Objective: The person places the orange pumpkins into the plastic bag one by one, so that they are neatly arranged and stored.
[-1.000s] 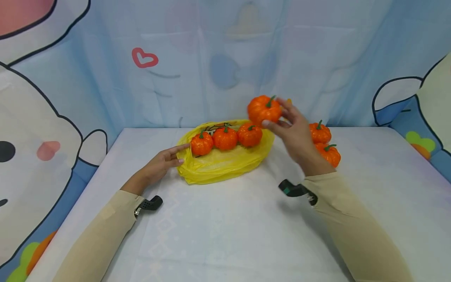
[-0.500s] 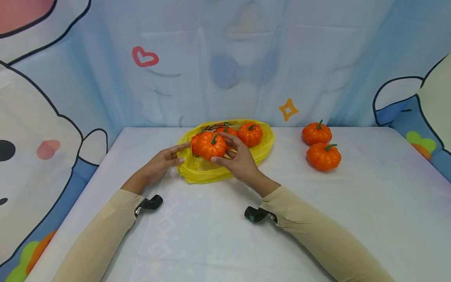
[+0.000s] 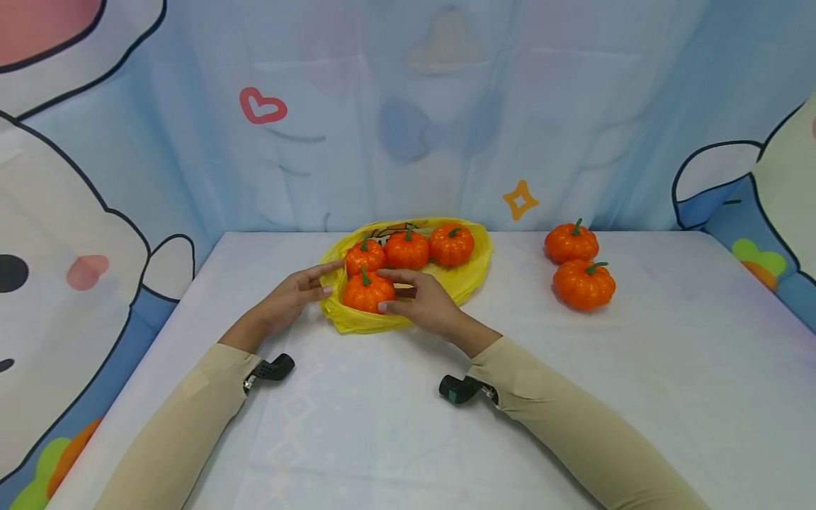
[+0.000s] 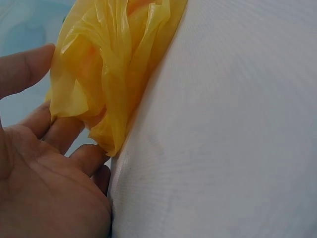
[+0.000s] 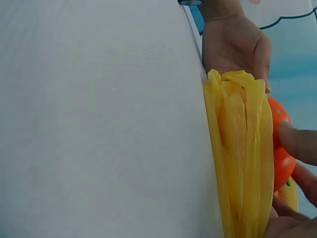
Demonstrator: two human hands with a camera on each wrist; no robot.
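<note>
Pumpkins beside yellow bag, curtain behind

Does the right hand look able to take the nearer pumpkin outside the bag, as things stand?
Probably not yet: the right hand holds the front pumpkin in the yellow bag. The way to the nearer outside pumpkin looks free.
</note>
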